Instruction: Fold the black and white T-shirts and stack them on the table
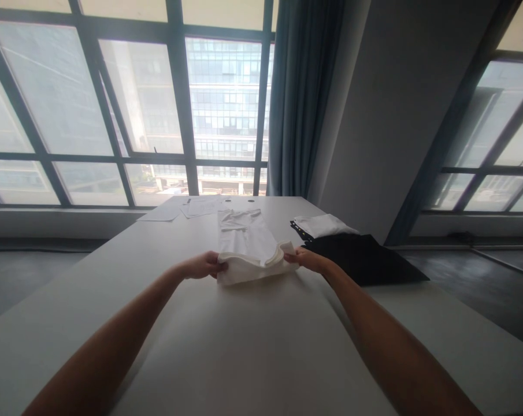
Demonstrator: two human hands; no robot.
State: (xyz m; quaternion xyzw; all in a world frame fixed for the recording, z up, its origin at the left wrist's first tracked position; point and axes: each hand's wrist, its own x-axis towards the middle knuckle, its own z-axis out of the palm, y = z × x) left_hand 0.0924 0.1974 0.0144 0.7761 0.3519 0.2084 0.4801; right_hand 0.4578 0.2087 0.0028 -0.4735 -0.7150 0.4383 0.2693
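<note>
A white folded cloth garment [248, 240] lies lengthwise on the white table, its far end bunched in creases. Its near end is lifted and held in layers between both hands. My left hand [204, 266] is closed on the left corner of that end, thumb on top. At the right corner my right hand [307, 258] grips the layers, where the fabric curls up in a rounded fold. What kind of garment it is I cannot make out.
On the right of the white table [244, 346] lies a black flat cloth [365, 260], with a folded white cloth [324, 225] beyond it. Several paper sheets [200, 205] lie at the far left. A curtain [302, 98] and windows stand behind the table.
</note>
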